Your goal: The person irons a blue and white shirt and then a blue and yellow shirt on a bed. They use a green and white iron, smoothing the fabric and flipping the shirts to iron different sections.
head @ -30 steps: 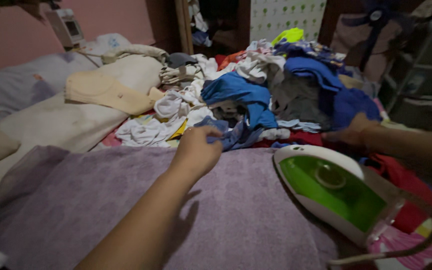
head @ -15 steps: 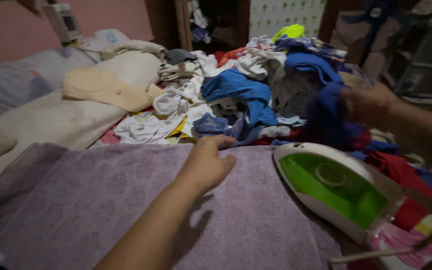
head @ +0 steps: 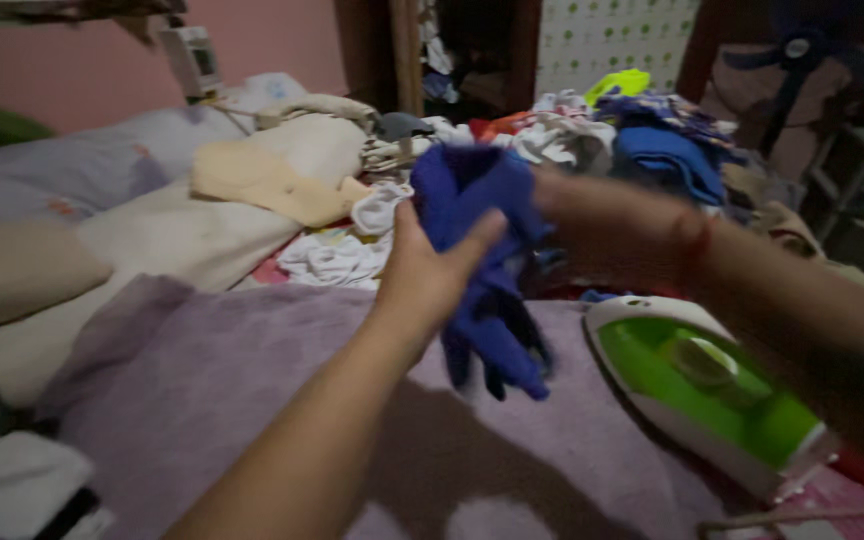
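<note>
A person's two bare hands hold up a dark blue garment [head: 487, 270] above a purple towel [head: 252, 400] spread flat across the lower part of the view. The left hand [head: 430, 268] sits just left of centre, palm toward the cloth, thumb and fingers closed on the garment's left side. The right hand [head: 592, 225] comes in from 3 o'clock and is blurred; it grips the garment's upper right edge, though exactly how its fingers wrap cannot be told. The two hands are close together, with the blue cloth bunched between them and its loose end hanging down toward 6 o'clock, clear of the towel or barely above it (the blur makes this hard to judge).

At 4 o'clock from the garment, a green and white clothes iron [head: 712, 390] lies on the towel's right edge, near the right forearm. Behind the hands, toward 12 and 1 o'clock, lies a heap of mixed laundry [head: 592, 135] in white, blue, red and bright yellow-green. At 10 o'clock a cream-coloured cloth [head: 262, 180] rests on pale bedding [head: 162, 235], with a pink wall [head: 82, 70] beyond. A pale folded cloth [head: 12, 480] shows at 8 o'clock in the bottom corner
</note>
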